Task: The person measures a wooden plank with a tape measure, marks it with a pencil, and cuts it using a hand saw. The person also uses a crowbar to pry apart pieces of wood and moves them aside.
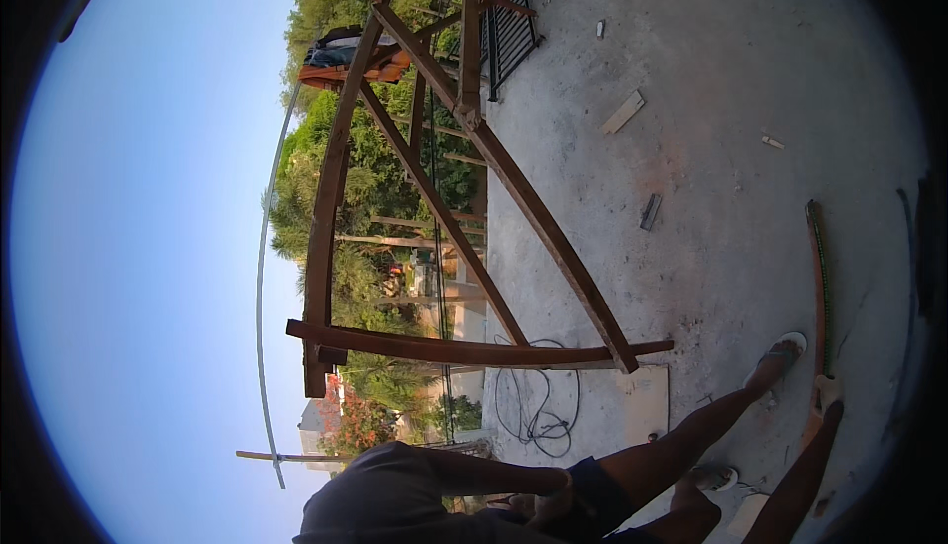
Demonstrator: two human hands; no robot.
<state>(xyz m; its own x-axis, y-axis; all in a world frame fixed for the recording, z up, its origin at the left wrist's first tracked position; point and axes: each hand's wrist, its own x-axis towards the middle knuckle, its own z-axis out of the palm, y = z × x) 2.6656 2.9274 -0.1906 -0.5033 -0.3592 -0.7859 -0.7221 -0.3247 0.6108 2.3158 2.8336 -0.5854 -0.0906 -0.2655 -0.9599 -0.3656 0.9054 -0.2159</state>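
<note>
At the lower right, a forearm comes in from the lower edge, and my right hand [828, 396] closes around a long, narrow brown wooden bar [819, 277]. A green strip runs along one side of the bar, whose far end lies toward the upper right over the concrete. The hand looks pale; whether it is gloved I cannot make out. My left hand does not show. Beside the arm stands another person in a grey shirt [380, 495], dark shorts and sandals, with one hand [548, 506] held near the waist.
The scene appears turned sideways, sky at left. A large brown timber frame [553, 233] stands on the concrete floor [711, 179]. Around it lie a black metal grille [512, 36], a coiled cable [541, 430], a flat board [647, 406] and scraps [623, 112]. Clothes [346, 55] hang on the frame.
</note>
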